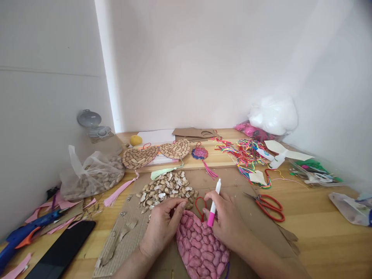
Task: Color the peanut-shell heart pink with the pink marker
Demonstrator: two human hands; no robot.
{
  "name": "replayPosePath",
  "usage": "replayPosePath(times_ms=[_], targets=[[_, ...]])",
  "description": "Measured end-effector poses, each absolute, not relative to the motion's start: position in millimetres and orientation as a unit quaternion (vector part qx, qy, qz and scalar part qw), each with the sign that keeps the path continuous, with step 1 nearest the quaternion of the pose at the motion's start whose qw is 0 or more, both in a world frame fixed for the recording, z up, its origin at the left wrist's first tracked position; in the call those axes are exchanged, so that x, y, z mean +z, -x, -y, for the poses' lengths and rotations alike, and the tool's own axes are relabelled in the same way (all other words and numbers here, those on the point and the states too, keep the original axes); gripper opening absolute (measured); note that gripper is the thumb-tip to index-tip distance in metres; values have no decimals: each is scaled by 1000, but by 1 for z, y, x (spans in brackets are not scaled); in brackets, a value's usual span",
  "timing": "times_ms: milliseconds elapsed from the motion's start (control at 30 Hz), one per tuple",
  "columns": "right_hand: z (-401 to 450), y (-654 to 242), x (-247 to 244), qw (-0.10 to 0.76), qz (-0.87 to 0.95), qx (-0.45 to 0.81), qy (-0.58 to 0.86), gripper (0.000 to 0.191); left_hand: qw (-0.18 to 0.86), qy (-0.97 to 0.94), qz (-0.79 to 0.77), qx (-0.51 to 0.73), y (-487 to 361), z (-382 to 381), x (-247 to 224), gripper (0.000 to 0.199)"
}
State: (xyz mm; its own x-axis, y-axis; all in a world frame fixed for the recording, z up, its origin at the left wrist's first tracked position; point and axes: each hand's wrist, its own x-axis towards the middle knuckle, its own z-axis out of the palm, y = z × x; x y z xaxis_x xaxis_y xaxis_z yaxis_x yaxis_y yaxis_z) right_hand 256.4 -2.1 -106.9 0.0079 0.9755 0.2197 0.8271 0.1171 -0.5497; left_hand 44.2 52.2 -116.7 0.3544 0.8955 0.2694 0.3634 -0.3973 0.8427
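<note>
A heart-shaped piece covered in pink-painted peanut shells (202, 248) lies on the cardboard in front of me, a red cord loop (198, 205) at its top notch. My left hand (164, 221) is at the heart's upper left edge, thumb and forefinger pinched together; what is between them is hidden. My right hand (228, 219) grips a white marker with a pink end (215, 201). The pink end points down over the heart's upper right lobe. Beyond my hands lies a pile of peanut shells (165, 188).
Red-handled scissors (270, 207) lie right of the cardboard (232, 186). Finished shell ornaments (139, 157) and tangled coloured threads (247, 153) are at the back. On the left are a bag of peanuts (93, 178), a black phone (62, 252) and a blue glue gun (31, 226).
</note>
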Motion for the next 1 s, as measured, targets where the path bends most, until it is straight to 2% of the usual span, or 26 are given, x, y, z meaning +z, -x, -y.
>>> replayPosePath(times_ms=[233,333,400,567,800,900,1000], targets=[[-25,-249,-108,297,677,151,657,20,328,-751,-414,395,-40,-56,-119,21],[-17,-248,-106,392,662,244,591,11,348,-722,-429,416,-40,-56,-117,25],[-11,-248,-105,470,623,321,536,2,388,-690,-431,433,-41,-54,-115,31],[-5,-248,-108,601,517,418,444,15,524,-624,-387,433,-50,-45,-116,53],[-15,-254,-103,684,412,491,347,22,564,-575,-388,449,-56,-43,-125,75],[-18,-254,-99,706,377,493,341,26,632,-522,-380,428,-60,-35,-121,83],[-20,-256,-96,720,350,493,340,29,705,-457,-370,395,-68,-20,-115,79]])
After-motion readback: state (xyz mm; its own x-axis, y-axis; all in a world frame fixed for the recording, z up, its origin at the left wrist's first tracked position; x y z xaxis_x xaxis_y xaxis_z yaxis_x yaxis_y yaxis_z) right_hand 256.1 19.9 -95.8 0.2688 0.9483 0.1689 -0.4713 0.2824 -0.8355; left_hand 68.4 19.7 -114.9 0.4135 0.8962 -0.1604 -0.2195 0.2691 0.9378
